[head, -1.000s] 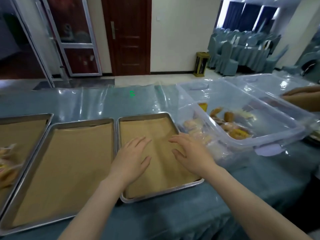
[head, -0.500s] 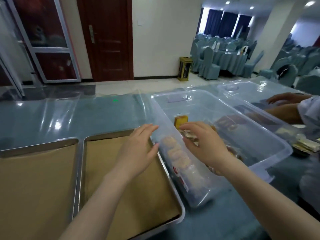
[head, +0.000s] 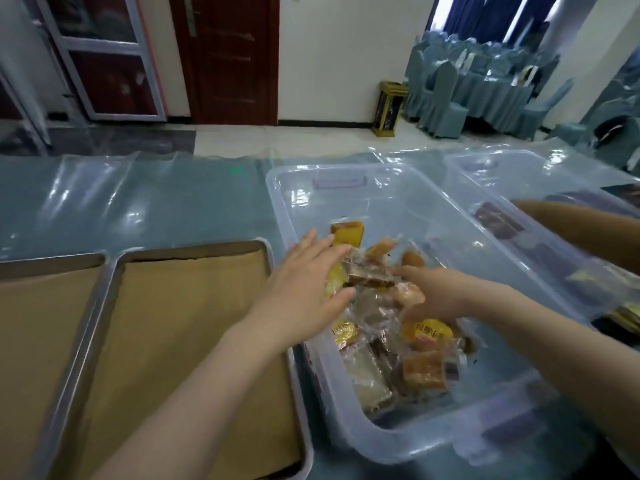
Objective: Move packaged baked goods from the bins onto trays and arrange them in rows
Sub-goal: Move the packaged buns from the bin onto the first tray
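Surface (head: 145, 202): long, teal, under a glossy clear plastic sheet that wrinkles and throws white glare; runs across the middle of the frame.
Bin (head: 388, 441): clear plastic tub, rectangular with rounded corners and a thick rolled rim, centre right of the frame; pale purple handle at its far end.
Baked goods (head: 381, 327): loose heap in the near half of the bin, each piece sealed in crinkly clear film; yellow, orange and brown, mostly blocky squares and slabs, some with red print on yellow.
Left hand (head: 301, 292): reaches over the bin's left rim, palm down, fingers (head: 318, 244) spread flat and open on top of the packets; not closed on anything.
Right hand (head: 440, 292): inside the bin at the right of the heap, fingers dug in among the packets; whether they grip one, cannot tell.
Tray (head: 104, 299): shallow metal, rounded corners, raised rim, lower left of the frame, just beside the bin; lined with matte brown paper, nothing on it.
Second tray (head: 52, 261): same make and lining, at the left edge, rims touching.
Second bin (head: 519, 161): clear, upper right, holding dark packets; another person's forearm (head: 581, 226) lies across it.
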{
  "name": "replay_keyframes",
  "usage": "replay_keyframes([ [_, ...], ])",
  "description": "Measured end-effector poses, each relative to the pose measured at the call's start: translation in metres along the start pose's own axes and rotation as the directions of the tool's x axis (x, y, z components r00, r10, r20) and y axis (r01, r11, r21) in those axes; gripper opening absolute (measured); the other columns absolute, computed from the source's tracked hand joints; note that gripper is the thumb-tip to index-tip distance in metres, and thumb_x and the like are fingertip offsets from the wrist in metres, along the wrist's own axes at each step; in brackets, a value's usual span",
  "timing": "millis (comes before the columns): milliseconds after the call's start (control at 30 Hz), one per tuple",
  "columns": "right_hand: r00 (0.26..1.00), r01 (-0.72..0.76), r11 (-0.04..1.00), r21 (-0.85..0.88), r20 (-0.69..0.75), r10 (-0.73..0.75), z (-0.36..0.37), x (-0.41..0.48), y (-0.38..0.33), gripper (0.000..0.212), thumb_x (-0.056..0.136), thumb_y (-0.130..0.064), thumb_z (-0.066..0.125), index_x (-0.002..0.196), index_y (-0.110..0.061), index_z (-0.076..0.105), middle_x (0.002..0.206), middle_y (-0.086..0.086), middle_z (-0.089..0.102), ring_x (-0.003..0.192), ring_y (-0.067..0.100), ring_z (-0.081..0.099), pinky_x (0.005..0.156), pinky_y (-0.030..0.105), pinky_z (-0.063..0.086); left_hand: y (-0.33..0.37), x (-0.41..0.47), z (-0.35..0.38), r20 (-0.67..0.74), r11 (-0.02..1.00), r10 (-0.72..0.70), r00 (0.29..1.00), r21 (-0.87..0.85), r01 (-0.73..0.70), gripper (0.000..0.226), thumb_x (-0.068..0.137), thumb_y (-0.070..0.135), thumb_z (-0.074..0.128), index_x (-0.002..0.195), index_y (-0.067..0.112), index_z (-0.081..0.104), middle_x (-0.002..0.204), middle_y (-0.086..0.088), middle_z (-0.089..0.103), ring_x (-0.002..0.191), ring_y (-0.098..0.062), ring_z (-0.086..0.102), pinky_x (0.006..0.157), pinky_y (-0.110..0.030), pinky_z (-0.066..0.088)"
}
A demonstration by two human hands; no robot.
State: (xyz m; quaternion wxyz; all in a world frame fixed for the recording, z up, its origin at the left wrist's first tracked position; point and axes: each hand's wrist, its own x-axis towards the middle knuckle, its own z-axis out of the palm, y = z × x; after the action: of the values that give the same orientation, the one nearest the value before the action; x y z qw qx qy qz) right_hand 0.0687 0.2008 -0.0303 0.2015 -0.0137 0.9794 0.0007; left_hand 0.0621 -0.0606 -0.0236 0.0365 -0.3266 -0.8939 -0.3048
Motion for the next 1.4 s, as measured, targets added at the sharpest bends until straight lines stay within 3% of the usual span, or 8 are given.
replay_keyframes([
  [233,0.867,0.26,0.915,-0.308,0.492,-0.081,0.04,0.016,0.005,0.129,0.053,-0.083,0.064,0.148,-0.038,-0.01,0.16,0.003,-0.004,0.144,0.039,0.007,0.112,0.058,0.019,0.009,0.018,0.016,0.055,0.947,-0.292,0.955,0.155,0.281,0.088,0.081,0.064,0.05,0.15,0.032,0.006,0.159,0.001,0.0,0.144,-0.013,-0.01,0.114,-0.031,-0.01],
  [400,0.894,0.292,0.839,-0.459,0.442,-0.07,0.053,0.017,0.0,0.104,0.084,-0.02,0.068,0.15,-0.034,-0.011,0.156,0.025,-0.001,0.137,0.048,0.022,0.102,0.052,0.037,0.015,0.017,0.022,0.036,0.907,-0.377,0.926,0.215,0.361,0.081,0.085,0.052,0.056,0.15,0.03,0.013,0.159,0.0,0.001,0.144,-0.014,-0.011,0.112,-0.032,-0.009],
  [600,0.959,0.252,0.895,-0.368,0.222,-0.179,0.025,0.041,0.015,0.091,0.076,-0.023,0.072,0.15,-0.025,0.017,0.145,0.014,0.032,0.119,0.034,0.049,0.093,0.042,0.049,0.016,0.02,0.02,0.029,0.89,-0.401,0.916,0.252,0.381,0.074,0.086,0.045,0.057,0.148,0.029,0.02,0.159,-0.001,0.007,0.144,-0.016,-0.01,0.113,-0.034,-0.007],
  [800,0.97,0.075,0.995,-0.059,0.237,-0.059,0.036,0.056,0.023,0.134,0.055,-0.068,0.076,0.143,-0.044,-0.022,0.149,0.016,-0.036,0.14,0.042,0.022,0.111,0.045,0.029,0.015,0.023,0.018,0.028,0.898,-0.368,0.929,0.272,0.347,0.07,0.087,0.045,0.053,0.147,0.029,0.023,0.158,-0.002,0.011,0.145,-0.018,-0.008,0.114,-0.036,-0.005],
  [867,0.958,0.077,0.992,-0.099,0.283,-0.046,0.04,0.061,0.02,0.13,0.055,-0.072,0.073,0.147,-0.04,-0.012,0.155,0.013,-0.022,0.142,0.043,0.012,0.112,0.047,0.024,0.014,0.022,0.019,0.037,0.904,-0.357,0.933,0.267,0.335,0.068,0.086,0.045,0.052,0.147,0.028,0.026,0.158,-0.002,0.013,0.145,-0.018,-0.007,0.114,-0.036,-0.004],
  [1000,0.977,0.068,0.995,-0.077,0.207,-0.05,0.038,0.071,0.023,0.108,0.056,-0.06,0.076,0.147,-0.029,0.026,0.131,0.005,0.05,0.116,0.027,0.046,0.098,0.04,0.043,0.013,0.02,0.02,0.041,0.905,-0.345,0.938,0.281,0.321,0.066,0.087,0.044,0.051,0.146,0.027,0.027,0.157,-0.002,0.016,0.145,-0.018,-0.007,0.114,-0.037,-0.005],
  [1133,0.99,0.126,0.992,0.018,0.054,-0.127,0.017,0.072,0.042,0.085,0.056,-0.043,0.072,0.135,-0.037,0.042,0.098,-0.008,0.046,0.09,0.015,0.045,0.069,0.026,0.041,0.016,0.022,0.018,0.056,0.861,-0.401,0.915,0.363,0.355,0.071,0.086,0.049,0.052,0.147,0.024,0.026,0.157,-0.003,0.015,0.145,-0.019,-0.007,0.114,-0.039,-0.006],
  [1400,0.963,0.178,0.974,0.139,-0.23,-0.143,-0.013,0.08,0.05,0.081,0.059,-0.046,0.078,0.13,-0.039,0.04,0.123,0.001,0.03,0.08,0.019,0.056,0.076,0.04,0.055,0.038,0.065,0.032,0.178,0.662,-0.548,0.818,0.69,0.293,0.073,0.091,0.052,0.045,0.148,0.015,0.019,0.157,-0.02,0.001,0.145,-0.032,-0.001,0.115,-0.043,-0.004],
])
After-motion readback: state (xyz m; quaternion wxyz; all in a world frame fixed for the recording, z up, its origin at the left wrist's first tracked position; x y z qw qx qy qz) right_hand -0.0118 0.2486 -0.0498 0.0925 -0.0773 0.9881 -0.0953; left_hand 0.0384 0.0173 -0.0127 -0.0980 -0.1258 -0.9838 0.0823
